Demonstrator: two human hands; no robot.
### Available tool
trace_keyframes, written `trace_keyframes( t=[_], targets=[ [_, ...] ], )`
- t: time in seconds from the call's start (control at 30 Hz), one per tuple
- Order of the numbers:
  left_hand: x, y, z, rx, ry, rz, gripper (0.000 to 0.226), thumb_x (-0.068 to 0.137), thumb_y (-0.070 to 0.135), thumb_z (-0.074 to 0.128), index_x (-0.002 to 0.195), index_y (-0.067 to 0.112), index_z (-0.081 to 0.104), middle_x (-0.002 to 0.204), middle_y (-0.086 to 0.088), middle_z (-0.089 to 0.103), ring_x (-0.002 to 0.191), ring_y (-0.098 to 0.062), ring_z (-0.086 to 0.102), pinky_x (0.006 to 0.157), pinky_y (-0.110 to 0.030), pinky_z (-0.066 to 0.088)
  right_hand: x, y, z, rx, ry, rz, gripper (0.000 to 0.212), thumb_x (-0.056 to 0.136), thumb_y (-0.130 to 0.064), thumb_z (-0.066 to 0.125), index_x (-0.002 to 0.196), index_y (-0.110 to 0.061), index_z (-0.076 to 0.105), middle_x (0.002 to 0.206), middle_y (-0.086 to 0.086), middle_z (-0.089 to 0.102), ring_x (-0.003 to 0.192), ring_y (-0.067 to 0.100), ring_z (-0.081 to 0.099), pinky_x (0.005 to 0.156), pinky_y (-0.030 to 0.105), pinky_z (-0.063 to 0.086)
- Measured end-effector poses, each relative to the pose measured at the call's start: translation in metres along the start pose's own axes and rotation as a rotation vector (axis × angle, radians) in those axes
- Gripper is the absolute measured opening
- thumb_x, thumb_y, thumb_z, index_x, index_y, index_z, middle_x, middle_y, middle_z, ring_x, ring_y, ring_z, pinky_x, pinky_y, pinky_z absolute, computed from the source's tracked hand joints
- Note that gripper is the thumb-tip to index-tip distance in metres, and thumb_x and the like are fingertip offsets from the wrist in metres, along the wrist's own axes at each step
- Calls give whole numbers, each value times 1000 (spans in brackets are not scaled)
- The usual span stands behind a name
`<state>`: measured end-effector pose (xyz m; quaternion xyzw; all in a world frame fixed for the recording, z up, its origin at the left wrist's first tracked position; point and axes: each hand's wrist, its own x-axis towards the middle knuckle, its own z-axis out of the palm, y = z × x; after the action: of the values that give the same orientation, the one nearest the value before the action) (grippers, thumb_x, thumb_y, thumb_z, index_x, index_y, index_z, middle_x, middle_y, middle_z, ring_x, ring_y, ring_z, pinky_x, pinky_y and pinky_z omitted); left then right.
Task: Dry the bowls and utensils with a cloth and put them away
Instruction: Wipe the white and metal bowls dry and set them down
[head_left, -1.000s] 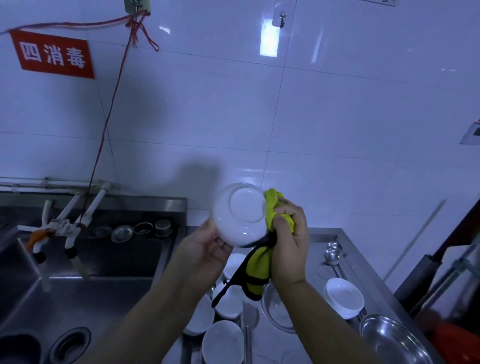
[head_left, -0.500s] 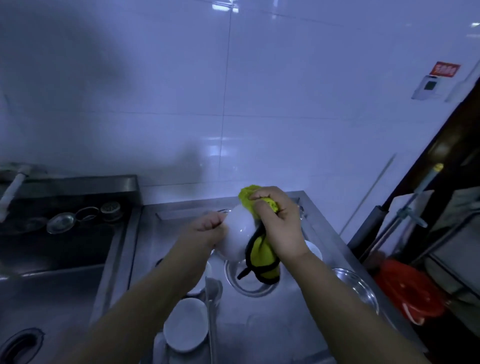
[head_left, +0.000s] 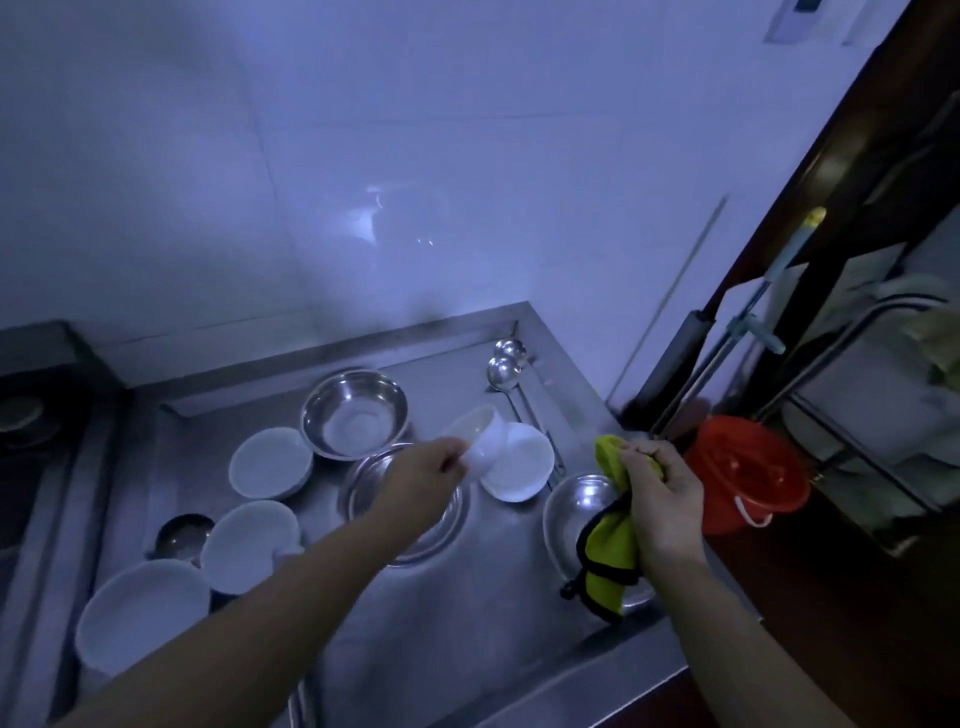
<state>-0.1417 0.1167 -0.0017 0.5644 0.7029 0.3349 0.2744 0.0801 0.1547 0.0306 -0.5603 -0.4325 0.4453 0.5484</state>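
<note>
The left hand (head_left: 423, 480) pinches a small white bowl (head_left: 482, 439) by its rim, fingers curled round the edge. The bowl is tilted, its mouth facing up and to the left, and it hangs just over a second white bowl (head_left: 519, 465) that sits on the steel counter (head_left: 467, 623); whether the two touch is hard to tell. The right hand (head_left: 657, 499) is closed in a fist round a yellow-green cloth (head_left: 610, 551) with black trim. One end of the cloth sticks up above the fist, and the rest droops below it over a shallow steel dish (head_left: 571, 514) at the counter's right edge, hiding part of that dish.

Behind the left hand a steel plate (head_left: 363, 493) lies flat, partly covered by the forearm, and beyond it stands a deep steel bowl (head_left: 356, 413). Three more white bowls sit to the left: one near the steel bowl (head_left: 270, 462), one in the middle (head_left: 249, 551) and one nearest the camera (head_left: 140, 618), its lower edge blurred. A dark round ladle head (head_left: 182, 535) shows between them, its handle out of sight. Two spoons (head_left: 501, 371) lie side by side at the back right.

Off the counter to the right stands a red bucket (head_left: 748, 473), with a mop handle (head_left: 748, 322) leaning above it. A panel (head_left: 805, 15) on the wall is cut off at the top edge. No writing can be read anywhere; the picture is dim and soft.
</note>
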Motion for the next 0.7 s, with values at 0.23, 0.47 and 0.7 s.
trace_keyframes(
  t=[0.23, 0.47, 0.7],
  targets=[
    [51, -13, 69, 373, -59, 231, 30, 92, 15, 47, 113, 22, 66, 112, -3, 68, 106, -24, 60, 88, -28, 45, 60, 29, -22, -44, 17, 44, 18, 89, 8, 55, 79, -5, 62, 75, -1, 63, 59, -10, 58, 60, 5, 45],
    [69, -33, 99, 703, -177, 486, 38, 65, 19, 36, 73, 19, 73, 59, 4, 65, 51, -18, 62, 45, -18, 47, 93, 44, -18, -52, -16, 74, 25, 87, 8, 57, 73, -13, 63, 66, -9, 68, 64, -7, 61, 65, 9, 48],
    [72, -40, 112, 741, -125, 620, 33, 68, 12, 39, 70, 17, 71, 62, 3, 65, 53, -19, 61, 50, -20, 47, 108, 50, -2, -51, -55, 83, 26, 86, 5, 60, 72, -16, 65, 64, -15, 68, 67, -1, 60, 66, 12, 51]
  ],
)
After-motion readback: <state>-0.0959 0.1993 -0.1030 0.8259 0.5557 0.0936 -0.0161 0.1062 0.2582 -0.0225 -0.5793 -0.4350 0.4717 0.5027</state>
